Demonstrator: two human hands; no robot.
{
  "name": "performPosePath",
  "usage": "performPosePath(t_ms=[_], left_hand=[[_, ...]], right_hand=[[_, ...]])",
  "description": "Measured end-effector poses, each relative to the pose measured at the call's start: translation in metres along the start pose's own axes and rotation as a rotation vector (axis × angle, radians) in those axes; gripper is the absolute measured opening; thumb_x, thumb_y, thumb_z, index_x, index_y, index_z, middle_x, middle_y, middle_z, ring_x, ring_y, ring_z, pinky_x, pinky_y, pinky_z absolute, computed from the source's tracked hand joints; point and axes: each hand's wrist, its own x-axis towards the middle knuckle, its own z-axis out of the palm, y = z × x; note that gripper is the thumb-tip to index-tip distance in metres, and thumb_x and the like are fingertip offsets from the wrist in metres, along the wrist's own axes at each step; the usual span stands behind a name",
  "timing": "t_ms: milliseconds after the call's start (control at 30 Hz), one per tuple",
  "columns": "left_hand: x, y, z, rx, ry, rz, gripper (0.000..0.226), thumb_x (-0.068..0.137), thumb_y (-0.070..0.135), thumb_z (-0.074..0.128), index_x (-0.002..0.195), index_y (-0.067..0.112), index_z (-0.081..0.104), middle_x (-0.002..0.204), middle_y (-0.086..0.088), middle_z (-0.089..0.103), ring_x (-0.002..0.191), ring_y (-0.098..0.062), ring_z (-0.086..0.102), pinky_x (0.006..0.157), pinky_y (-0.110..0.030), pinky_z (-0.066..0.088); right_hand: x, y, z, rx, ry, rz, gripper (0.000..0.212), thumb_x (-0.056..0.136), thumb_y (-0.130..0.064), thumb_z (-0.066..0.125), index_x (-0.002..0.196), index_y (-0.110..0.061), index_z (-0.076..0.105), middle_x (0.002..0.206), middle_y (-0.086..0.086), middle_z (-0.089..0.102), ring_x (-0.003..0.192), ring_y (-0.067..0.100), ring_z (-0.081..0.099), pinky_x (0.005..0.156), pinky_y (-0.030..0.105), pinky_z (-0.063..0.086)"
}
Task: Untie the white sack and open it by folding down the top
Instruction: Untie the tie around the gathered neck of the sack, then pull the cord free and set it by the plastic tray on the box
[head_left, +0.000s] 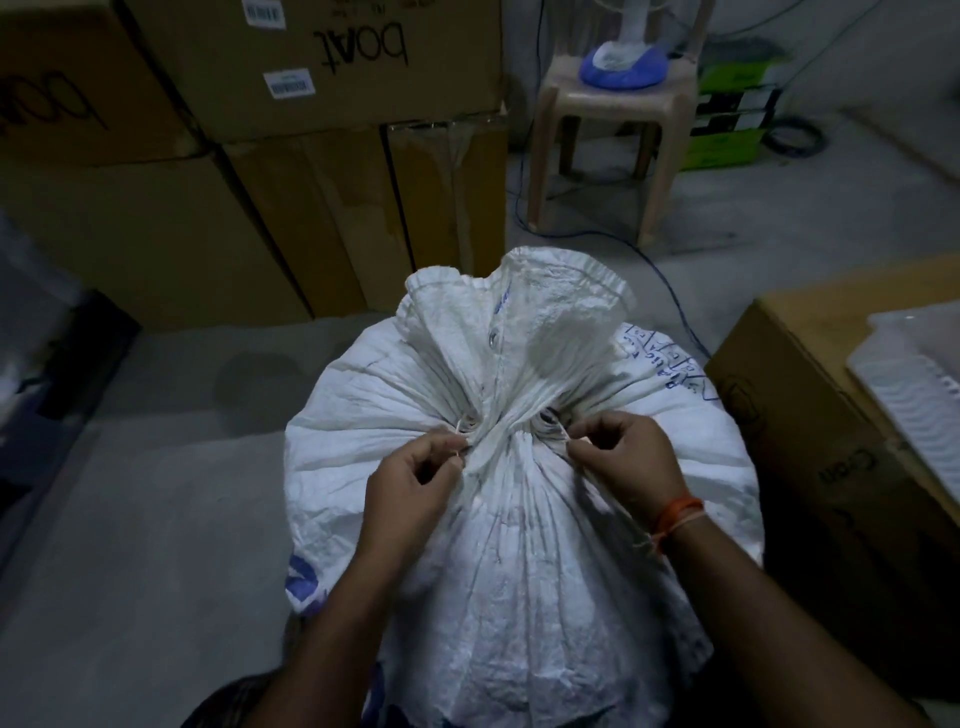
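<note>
White sack (519, 519) stood upright on floor (156, 519), neck gathered and bound by thin string (460, 427). String ends pinched by left hand (410, 483) and right hand (623, 457), fingers curled, one each side of neck, likely so knot can be pulled loose. Top not yet folded.

One view only on my feed: head-worn wide-angle, looking forward and steeply down. Close range: the white sack (498, 467) fills the lower centre, both forearms entering from the bottom edge, left hand (410, 483) and right hand (628, 457) meeting near mid-frame. Upper part of the frame reaches further out across the floor (130, 519) to stacked cardboard boxes (291, 104) at top left and a plastic stool (613, 130) at top centre-right. Edges bow and darken, lens distortion and vignetting. No second view, so nothing overlaps.
</note>
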Motion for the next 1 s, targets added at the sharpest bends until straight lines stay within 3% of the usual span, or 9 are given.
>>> performPosePath(t_ms=[100,167,233,333,433,567,767,900,1000], left_hand=[[-0.028,0.003,0.008,0.266,0.163,0.161,0.018,0.093,0.036,0.077,0.11,0.039,0.082,0.129,0.015,0.074,0.118,-0.011,0.072,0.11,-0.058,0.055],[-0.052,0.013,0.014,0.48,0.316,0.276,0.022,0.088,0.03,0.082,0.109,0.039,0.081,0.141,0.006,0.065,0.127,-0.02,0.065,0.112,-0.063,0.044],[-0.077,0.025,0.02,0.573,0.352,0.382,0.032,0.082,0.018,0.088,0.108,0.036,0.081,0.142,0.002,0.064,0.129,-0.022,0.059,0.106,-0.059,0.039],[-0.098,0.035,0.029,0.558,0.252,0.518,0.032,0.082,0.02,0.082,0.11,0.034,0.078,0.136,0.004,0.067,0.125,-0.023,0.062,0.103,-0.055,0.047],[-0.098,0.038,0.04,0.513,0.113,0.56,0.029,0.085,0.021,0.073,0.112,0.031,0.078,0.13,0.007,0.071,0.121,-0.024,0.067,0.103,-0.049,0.055],[-0.084,0.046,0.06,0.595,-0.063,0.619,0.034,0.085,0.008,0.08,0.114,0.024,0.081,0.131,0.003,0.073,0.123,-0.024,0.067,0.106,-0.026,0.042],[-0.056,0.069,0.084,0.736,-0.268,0.751,0.036,0.084,0.002,0.079,0.115,0.02,0.081,0.141,-0.007,0.072,0.132,-0.033,0.066,0.113,-0.043,0.047],[-0.047,0.085,0.092,0.915,-0.297,0.798,0.037,0.091,0.002,0.074,0.116,0.028,0.083,0.153,-0.004,0.065,0.142,-0.031,0.058,0.116,-0.042,0.046],[-0.046,0.1,0.092,0.974,-0.349,0.804,0.036,0.099,0.007,0.068,0.119,0.034,0.082,0.139,0.006,0.075,0.131,-0.02,0.067,0.107,-0.037,0.055]], right_hand=[[-0.018,0.0,-0.007,0.045,0.033,0.011,0.015,0.06,-0.03,0.076,0.069,-0.019,0.08,0.07,0.002,0.078,0.073,0.025,0.076,0.076,0.045,0.063],[-0.029,0.0,-0.016,0.064,0.041,-0.006,0.003,0.066,-0.017,0.079,0.065,-0.02,0.08,0.068,0.0,0.078,0.073,0.022,0.076,0.077,0.045,0.063],[-0.038,0.002,-0.029,0.07,0.061,-0.019,0.02,0.073,-0.001,0.078,0.059,-0.016,0.078,0.068,0.003,0.078,0.072,0.018,0.075,0.077,0.042,0.061],[-0.056,0.005,-0.05,0.143,0.069,0.002,0.016,0.077,0.007,0.073,0.064,0.0,0.077,0.066,0.001,0.078,0.068,0.003,0.071,0.077,0.034,0.056],[-0.079,0.011,-0.065,0.192,0.082,0.039,0.013,0.079,0.005,0.075,0.069,-0.002,0.08,0.07,0.012,0.078,0.066,0.013,0.07,0.077,0.035,0.055],[-0.107,0.02,-0.079,0.206,0.114,0.048,0.015,0.079,0.005,0.076,0.067,-0.004,0.08,0.065,0.016,0.076,0.062,0.022,0.067,0.072,0.037,0.054],[-0.146,0.035,-0.11,0.227,0.188,0.016,0.015,0.081,0.005,0.077,0.073,-0.007,0.08,0.064,0.014,0.076,0.06,0.023,0.07,0.069,0.036,0.058],[-0.168,0.04,-0.127,0.284,0.221,-0.001,0.012,0.081,0.004,0.079,0.077,-0.007,0.08,0.063,0.009,0.075,0.06,0.017,0.07,0.062,0.025,0.056],[-0.171,0.041,-0.133,0.305,0.248,-0.003,0.011,0.082,0.005,0.078,0.079,-0.005,0.08,0.06,0.007,0.072,0.058,0.013,0.067,0.06,0.023,0.055]])
